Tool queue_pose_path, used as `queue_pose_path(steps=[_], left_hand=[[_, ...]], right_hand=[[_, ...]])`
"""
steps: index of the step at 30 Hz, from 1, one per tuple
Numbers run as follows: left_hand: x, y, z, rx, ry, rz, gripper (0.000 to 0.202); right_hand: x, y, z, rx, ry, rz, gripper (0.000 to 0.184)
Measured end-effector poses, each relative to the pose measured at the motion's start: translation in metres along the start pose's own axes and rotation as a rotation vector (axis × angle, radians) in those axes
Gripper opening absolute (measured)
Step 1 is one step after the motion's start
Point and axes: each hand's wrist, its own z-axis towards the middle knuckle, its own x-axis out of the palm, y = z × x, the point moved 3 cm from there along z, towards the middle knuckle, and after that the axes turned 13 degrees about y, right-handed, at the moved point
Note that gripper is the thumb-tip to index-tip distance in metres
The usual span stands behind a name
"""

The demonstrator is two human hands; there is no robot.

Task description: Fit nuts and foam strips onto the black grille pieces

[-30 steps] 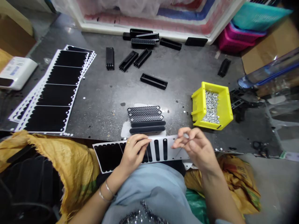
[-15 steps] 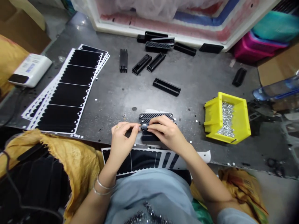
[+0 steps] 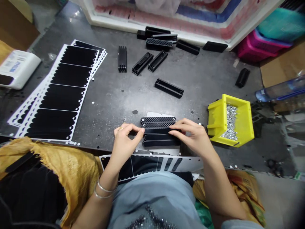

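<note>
Several long black bars with rounded ends lie side by side on a white sheet at the table's front edge. Two show a mesh-patterned top (image 3: 158, 120); the nearer ones have a smooth black face (image 3: 160, 143). Along the middle bar of the row lies a smooth black sticker strip (image 3: 156, 130). My left hand (image 3: 127, 140) has thumb and forefinger pinched together at the strip's left end. At its right end, my right hand (image 3: 193, 135) has thumb and fingers closed on the strip, hiding that tip.
Sticker sheets (image 3: 64, 86) are stacked at left beside a white device (image 3: 19, 68). Loose black bars (image 3: 169, 88) lie further back. A yellow bin (image 3: 230, 121) of small silvery parts stands at right. A partly used sticker sheet (image 3: 145, 165) hangs at the front edge.
My right hand has moved right, from the bar's left end to its right end, and the strip now lies along the bar. My left hand has stayed near the left end.
</note>
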Motion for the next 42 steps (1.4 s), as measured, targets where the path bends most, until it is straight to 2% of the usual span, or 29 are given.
queue_pose_path(steps=[2,4,7,9,11,13,14,16,18,21,23,25,27,28,31,33,35,38,40,42], left_hand=[[0.0,0.0,0.0,0.009,-0.006,-0.009,0.016],[0.0,0.001,0.001,0.011,-0.001,-0.017,0.015],[-0.001,0.003,0.003,0.015,0.014,-0.017,0.015],[-0.002,0.003,0.004,0.013,0.014,-0.008,0.016],[-0.002,0.002,0.002,0.024,-0.004,0.023,0.017],[-0.001,-0.003,-0.008,0.074,-0.083,0.071,0.017],[0.0,-0.006,-0.015,0.116,-0.132,0.085,0.016],[0.007,-0.012,-0.033,0.22,-0.205,0.082,0.013],[0.019,-0.015,-0.051,0.326,-0.194,0.053,0.009],[0.039,-0.01,-0.071,0.441,-0.118,0.06,0.01],[0.049,-0.001,-0.077,0.488,-0.094,0.106,0.012],[0.055,0.007,-0.078,0.545,-0.093,0.166,0.012],[0.062,0.011,-0.077,0.622,-0.067,0.228,0.016],[0.066,0.011,-0.076,0.66,-0.047,0.258,0.019],[0.073,0.004,-0.077,0.74,0.005,0.339,0.026],[0.068,-0.006,-0.077,0.755,-0.019,0.335,0.026],[0.052,-0.015,-0.072,0.702,-0.104,0.294,0.022],[0.015,-0.018,-0.047,0.4,-0.281,0.271,0.008],[-0.003,-0.013,-0.026,0.205,-0.276,0.276,0.007],[-0.012,-0.006,-0.009,0.113,-0.21,0.252,0.012]], right_hand=[[-0.006,-0.008,-0.008,0.044,-0.052,0.072,0.012],[-0.006,-0.012,-0.011,0.03,-0.093,0.083,0.011],[-0.001,-0.014,-0.01,-0.02,-0.089,0.06,0.013],[0.0,-0.012,-0.012,-0.064,-0.104,-0.016,0.014],[0.0,-0.005,-0.021,-0.092,-0.187,-0.164,0.02],[0.004,0.009,-0.038,-0.091,-0.249,-0.272,0.027],[0.01,0.016,-0.047,-0.086,-0.227,-0.275,0.03],[0.029,0.032,-0.062,-0.081,-0.093,-0.229,0.031],[0.055,0.041,-0.071,-0.075,0.026,-0.238,0.029],[0.087,0.039,-0.075,-0.127,0.018,-0.322,0.029],[0.094,0.03,-0.077,-0.203,-0.017,-0.258,0.028],[0.087,0.02,-0.084,-0.237,-0.005,-0.051,0.023],[0.068,0.009,-0.093,-0.176,0.048,0.248,0.01],[0.055,0.005,-0.097,-0.127,0.046,0.411,0.01],[0.016,0.001,-0.101,-0.034,-0.104,0.772,0.021],[-0.001,0.006,-0.089,-0.026,-0.191,0.742,0.02],[-0.004,0.015,-0.063,-0.015,-0.193,0.465,0.023],[0.012,0.026,-0.015,-0.072,-0.144,0.04,0.036],[0.027,0.028,0.013,-0.158,-0.083,-0.087,0.034],[0.038,0.026,0.032,-0.227,-0.031,-0.14,0.022]])
